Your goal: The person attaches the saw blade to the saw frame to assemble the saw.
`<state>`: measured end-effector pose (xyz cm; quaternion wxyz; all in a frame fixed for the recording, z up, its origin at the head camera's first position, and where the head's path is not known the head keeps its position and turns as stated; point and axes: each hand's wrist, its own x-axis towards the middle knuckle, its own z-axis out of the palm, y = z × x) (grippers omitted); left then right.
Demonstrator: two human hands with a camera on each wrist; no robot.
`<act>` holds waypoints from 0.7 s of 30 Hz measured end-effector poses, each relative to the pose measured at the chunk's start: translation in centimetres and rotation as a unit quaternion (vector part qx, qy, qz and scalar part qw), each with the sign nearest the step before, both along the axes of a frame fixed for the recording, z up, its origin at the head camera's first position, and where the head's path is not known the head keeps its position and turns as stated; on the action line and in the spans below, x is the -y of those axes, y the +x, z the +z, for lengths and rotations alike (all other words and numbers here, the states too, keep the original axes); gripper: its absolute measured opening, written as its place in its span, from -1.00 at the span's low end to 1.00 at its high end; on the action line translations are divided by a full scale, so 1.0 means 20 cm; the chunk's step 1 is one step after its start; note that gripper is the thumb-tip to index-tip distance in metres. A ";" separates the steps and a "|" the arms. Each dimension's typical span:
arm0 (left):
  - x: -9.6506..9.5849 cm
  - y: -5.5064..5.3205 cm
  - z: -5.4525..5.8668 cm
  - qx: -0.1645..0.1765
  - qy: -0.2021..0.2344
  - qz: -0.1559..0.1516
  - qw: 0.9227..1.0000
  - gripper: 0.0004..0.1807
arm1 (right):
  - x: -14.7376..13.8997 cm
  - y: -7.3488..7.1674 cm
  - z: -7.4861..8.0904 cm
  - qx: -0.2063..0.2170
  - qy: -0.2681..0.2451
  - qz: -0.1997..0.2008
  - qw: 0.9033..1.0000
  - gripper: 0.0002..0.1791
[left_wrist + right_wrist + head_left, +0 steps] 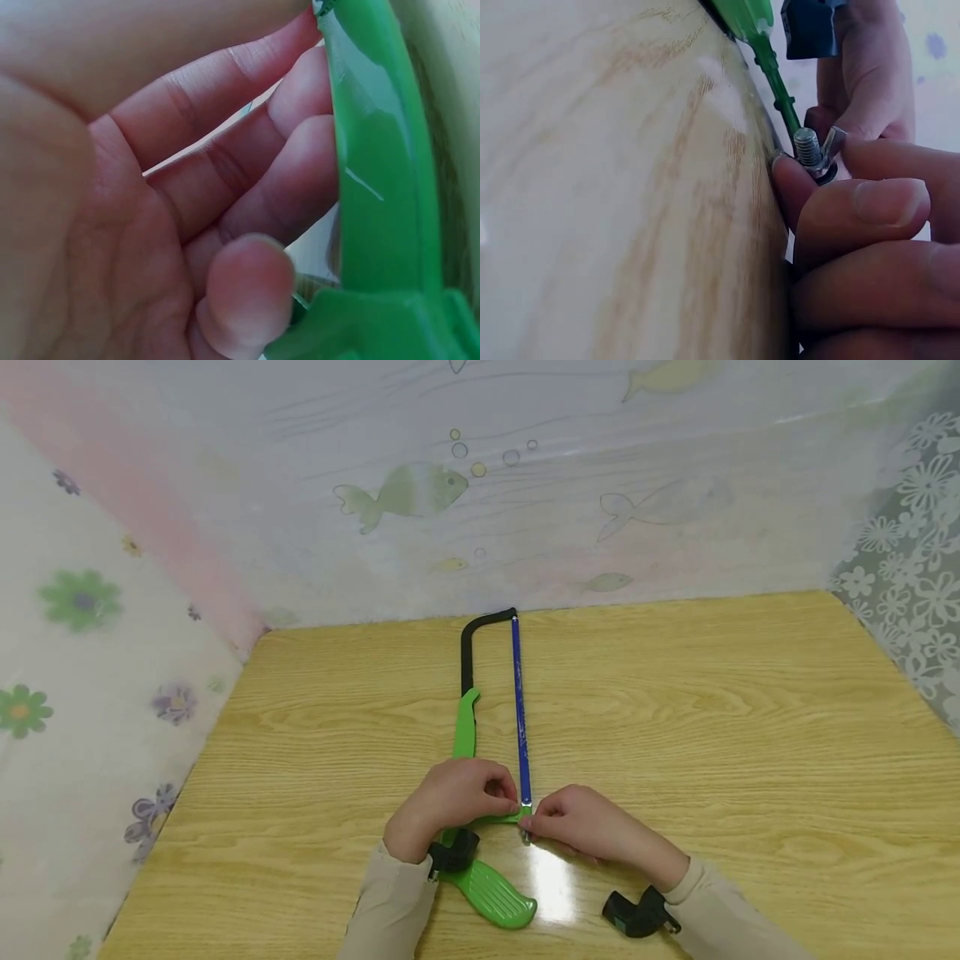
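A hacksaw [465, 727] lies on the table, its black bow at the far end, its blue blade [520, 710] on the right. The green grip [495, 897] points toward me. My left hand [457, 793] holds the green frame at the blade's near end, thumb and forefinger meeting near the blade holder. The left wrist view shows its fingertips against the green frame [375, 187]. At that same end my right hand [585, 822] pinches a metal wing nut [834, 141]. The tip of a threaded bolt [807, 146] sticks out through the nut.
The wood-grain table [712, 710] runs back to a wall covering [540, 527] printed with fish. A flowered covering [112, 610] stands along the left side, and a lace-patterned one [922, 543] on the right. Black wrist cameras [637, 914] sit low over the table.
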<state>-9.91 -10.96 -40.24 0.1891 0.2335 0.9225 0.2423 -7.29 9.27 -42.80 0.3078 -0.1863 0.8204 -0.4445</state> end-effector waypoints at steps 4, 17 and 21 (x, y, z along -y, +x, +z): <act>0.00 0.00 0.00 0.002 0.002 0.000 1.000 -0.92 | 0.01 0.01 0.01 -0.001 0.010 -0.003 1.000 -0.54; 0.00 0.00 0.01 0.002 0.000 0.000 1.000 -0.92 | 0.00 0.00 0.02 0.008 -0.003 0.024 1.000 -0.61; 0.00 0.01 0.02 0.004 0.003 0.001 1.000 -0.92 | 0.00 -0.01 0.01 0.007 -0.008 0.027 1.000 -0.64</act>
